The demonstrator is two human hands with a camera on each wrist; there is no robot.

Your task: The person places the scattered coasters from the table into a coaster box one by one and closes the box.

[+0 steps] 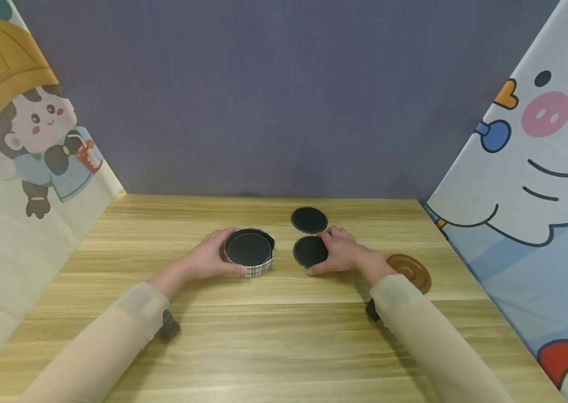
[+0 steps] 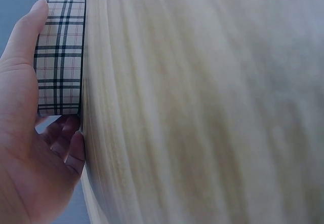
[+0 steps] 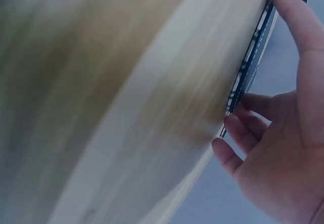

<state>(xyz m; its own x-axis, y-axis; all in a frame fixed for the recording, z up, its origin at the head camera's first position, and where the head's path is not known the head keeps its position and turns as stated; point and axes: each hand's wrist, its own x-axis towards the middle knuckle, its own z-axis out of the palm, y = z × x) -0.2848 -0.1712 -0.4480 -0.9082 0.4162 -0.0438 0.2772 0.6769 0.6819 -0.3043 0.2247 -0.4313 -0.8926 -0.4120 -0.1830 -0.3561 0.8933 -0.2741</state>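
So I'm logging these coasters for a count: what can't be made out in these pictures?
- Head view: how many coasters sit stacked in the plaid holder; only the top black disc shows.
- Head view: the near coaster is partly covered by the right hand.
- Head view: the brown disc is partly behind the right wrist.
- Wrist views: the table is blurred.
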